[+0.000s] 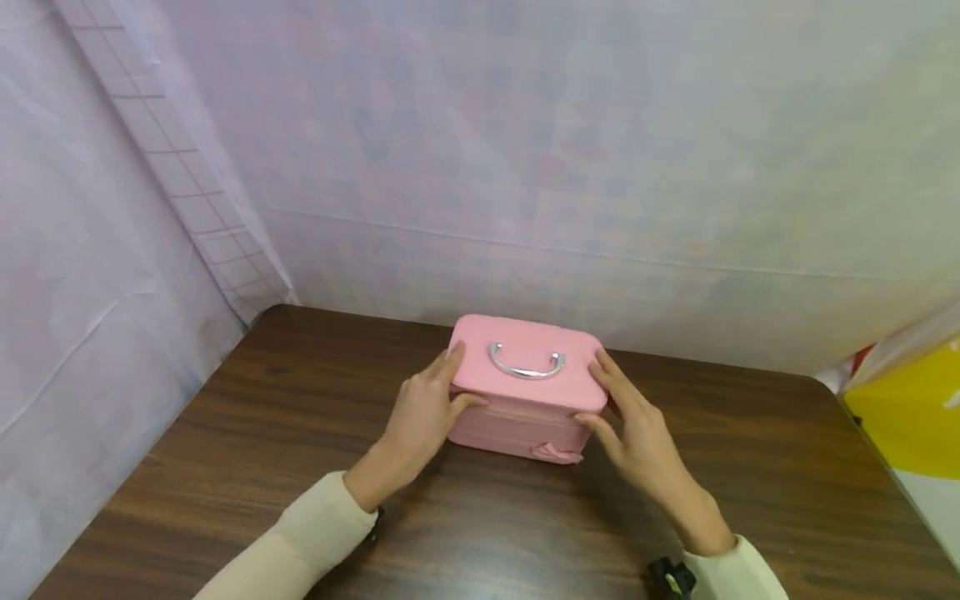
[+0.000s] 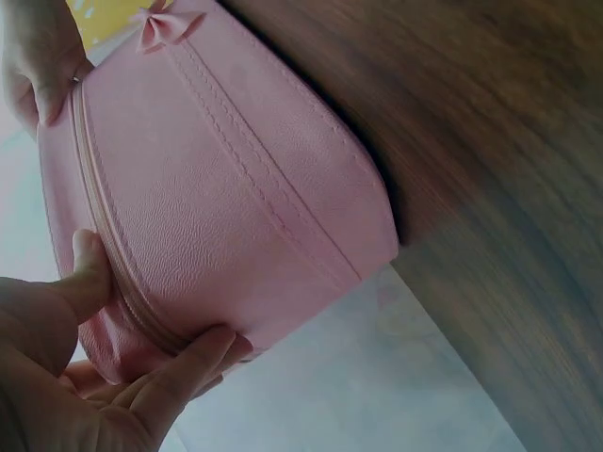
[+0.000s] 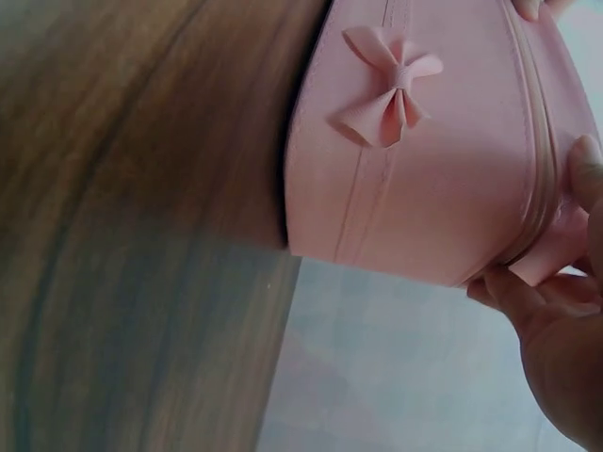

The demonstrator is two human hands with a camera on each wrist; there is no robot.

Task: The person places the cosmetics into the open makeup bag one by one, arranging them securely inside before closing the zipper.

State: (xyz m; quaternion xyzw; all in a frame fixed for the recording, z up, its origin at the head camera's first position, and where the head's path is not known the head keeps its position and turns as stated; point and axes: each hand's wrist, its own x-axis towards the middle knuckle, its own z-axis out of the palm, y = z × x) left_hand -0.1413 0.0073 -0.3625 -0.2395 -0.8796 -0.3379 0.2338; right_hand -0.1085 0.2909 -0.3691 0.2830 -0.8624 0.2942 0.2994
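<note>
A pink vanity case [image 1: 495,429] stands upright on the brown table [image 1: 247,450], close to the back edge. Its lid carries a curved silver handle [image 1: 527,372], and a small pink bow [image 3: 399,77] decorates the lower front. A zipper [image 2: 102,202] runs round the case just below the lid. My left hand [image 1: 422,412] grips the lid's left end, thumb on the front and fingers along the side. At the right end my right hand [image 1: 648,437] holds the lid the same way. Whether the zipper is fully closed I cannot tell.
A pale cloth curtain [image 1: 570,167] hangs right behind the table, and another white sheet [image 1: 97,275] hangs on the left. Beyond the table's right edge is a yellow object [image 1: 911,412]. A dark wrist device [image 1: 670,577] sits at my right cuff.
</note>
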